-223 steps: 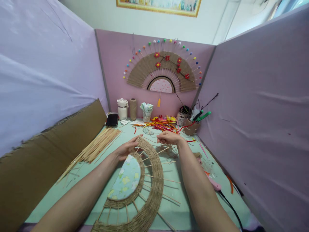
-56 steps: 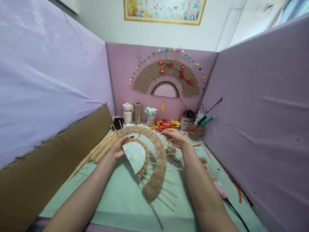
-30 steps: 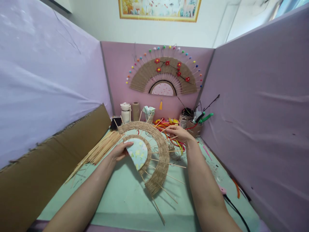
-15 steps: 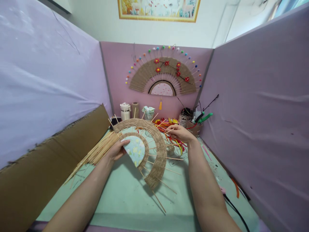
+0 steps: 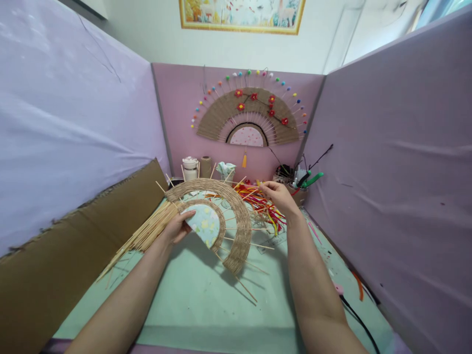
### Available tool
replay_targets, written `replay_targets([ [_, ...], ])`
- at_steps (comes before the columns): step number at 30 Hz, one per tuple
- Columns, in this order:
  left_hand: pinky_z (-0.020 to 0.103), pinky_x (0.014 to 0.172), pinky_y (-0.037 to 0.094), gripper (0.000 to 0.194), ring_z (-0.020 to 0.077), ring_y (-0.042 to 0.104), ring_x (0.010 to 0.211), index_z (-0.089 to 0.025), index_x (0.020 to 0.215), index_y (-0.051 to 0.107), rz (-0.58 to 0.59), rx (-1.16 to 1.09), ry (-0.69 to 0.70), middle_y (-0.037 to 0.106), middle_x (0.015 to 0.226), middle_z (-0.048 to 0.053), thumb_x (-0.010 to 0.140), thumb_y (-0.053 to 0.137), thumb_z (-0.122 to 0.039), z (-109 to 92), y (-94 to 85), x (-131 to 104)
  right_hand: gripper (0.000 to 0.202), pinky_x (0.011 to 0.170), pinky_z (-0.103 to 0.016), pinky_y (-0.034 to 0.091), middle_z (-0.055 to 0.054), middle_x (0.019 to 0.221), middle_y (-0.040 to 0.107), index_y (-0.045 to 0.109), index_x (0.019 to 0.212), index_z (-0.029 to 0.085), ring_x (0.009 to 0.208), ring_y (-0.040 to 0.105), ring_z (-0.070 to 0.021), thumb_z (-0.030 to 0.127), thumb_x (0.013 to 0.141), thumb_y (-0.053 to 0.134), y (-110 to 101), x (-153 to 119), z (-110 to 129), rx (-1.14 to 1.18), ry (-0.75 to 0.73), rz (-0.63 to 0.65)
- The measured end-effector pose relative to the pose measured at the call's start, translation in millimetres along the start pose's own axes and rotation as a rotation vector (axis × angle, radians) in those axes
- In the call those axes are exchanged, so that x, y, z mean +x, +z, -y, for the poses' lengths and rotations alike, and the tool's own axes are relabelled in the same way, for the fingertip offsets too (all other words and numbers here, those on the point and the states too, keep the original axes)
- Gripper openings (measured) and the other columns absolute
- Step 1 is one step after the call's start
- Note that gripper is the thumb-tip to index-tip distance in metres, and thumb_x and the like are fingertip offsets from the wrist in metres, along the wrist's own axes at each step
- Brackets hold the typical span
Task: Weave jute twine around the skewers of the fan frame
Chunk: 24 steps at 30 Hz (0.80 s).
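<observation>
My left hand (image 5: 179,227) grips a half-made woven fan (image 5: 241,221) at its half-round, flower-patterned blue centre (image 5: 204,226), thumb on top. Thin wooden sticks fan out from the centre, crossed by two bands of woven brown twine with a gap between them. The fan is tilted above the table, its stick ends sticking out past the outer band. My right hand (image 5: 276,195) is raised beyond the fan's upper right edge, thumb and fingertips pinched together near a stick end. What lies in that pinch is too small to make out.
Loose thin sticks (image 5: 147,231) lie at left by a cardboard strip (image 5: 92,241). Behind are a white jar (image 5: 190,169), a twine spool (image 5: 205,168), red and yellow pipe cleaners (image 5: 258,199) and green-handled pliers (image 5: 313,180). A finished fan (image 5: 217,118) hangs on the back panel.
The fan has turned slightly anticlockwise and shifted a little left in my left hand. My right hand has moved slightly up and away, its fingertips still pinched.
</observation>
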<state>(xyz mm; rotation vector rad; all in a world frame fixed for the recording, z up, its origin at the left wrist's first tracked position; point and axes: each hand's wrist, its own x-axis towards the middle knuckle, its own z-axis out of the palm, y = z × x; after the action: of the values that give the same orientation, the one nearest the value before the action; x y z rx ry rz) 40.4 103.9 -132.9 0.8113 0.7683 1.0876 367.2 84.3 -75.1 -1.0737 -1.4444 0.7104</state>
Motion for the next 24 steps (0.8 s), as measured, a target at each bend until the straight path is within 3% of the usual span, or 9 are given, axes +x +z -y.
replay_targets([
  [4,0.028,0.070,0.056,0.021,0.0208,0.068,0.076,-0.009,0.096,0.065,-0.036,-0.044,0.033,0.072,0.088,0.012,0.078,0.055,-0.009,-2.4,1.0,-0.6,0.036,0.048,-0.024,0.023,0.004,0.055,0.045,0.061,0.072,0.017,0.050,0.032,-0.0079,0.053,0.069,0.063,-0.1,-0.8,1.3,0.000,0.027,0.066],
  [9,0.033,0.077,0.055,0.031,0.0243,0.068,0.084,-0.009,0.107,0.062,-0.055,-0.091,0.053,0.072,0.092,0.013,0.078,0.055,-0.010,-3.1,0.1,-0.2,0.034,0.045,-0.023,0.020,0.005,0.054,0.042,0.061,0.076,0.019,0.047,0.029,-0.0071,0.051,0.066,0.067,6.6,-1.8,-1.3,0.173,0.101,0.102],
  [14,0.031,0.077,0.056,0.032,0.0243,0.068,0.086,-0.010,0.109,0.061,-0.044,-0.100,0.071,0.072,0.093,0.013,0.077,0.055,-0.010,-2.8,3.2,-1.8,0.032,0.045,-0.023,0.021,0.004,0.054,0.043,0.063,0.080,0.019,0.047,0.032,-0.0080,0.049,0.068,0.067,18.4,-25.4,-10.0,0.200,0.181,0.155],
  [19,0.034,0.080,0.055,0.026,0.0246,0.067,0.088,-0.009,0.103,0.063,0.025,-0.117,0.082,0.072,0.093,0.013,0.078,0.055,-0.010,0.8,4.4,-1.1,0.032,0.048,-0.024,0.025,0.005,0.054,0.041,0.060,0.072,0.019,0.050,0.034,-0.0084,0.049,0.066,0.069,28.2,-55.7,-28.2,0.325,0.180,-0.006],
  [24,0.033,0.078,0.056,0.028,0.0237,0.068,0.086,-0.007,0.106,0.062,0.014,-0.149,0.099,0.072,0.093,0.013,0.079,0.054,-0.009,3.7,2.0,3.0,0.033,0.047,-0.024,0.025,0.005,0.054,0.037,0.057,0.070,0.020,0.048,0.031,-0.0088,0.050,0.064,0.069,31.9,-68.5,-40.1,0.396,0.145,-0.173],
])
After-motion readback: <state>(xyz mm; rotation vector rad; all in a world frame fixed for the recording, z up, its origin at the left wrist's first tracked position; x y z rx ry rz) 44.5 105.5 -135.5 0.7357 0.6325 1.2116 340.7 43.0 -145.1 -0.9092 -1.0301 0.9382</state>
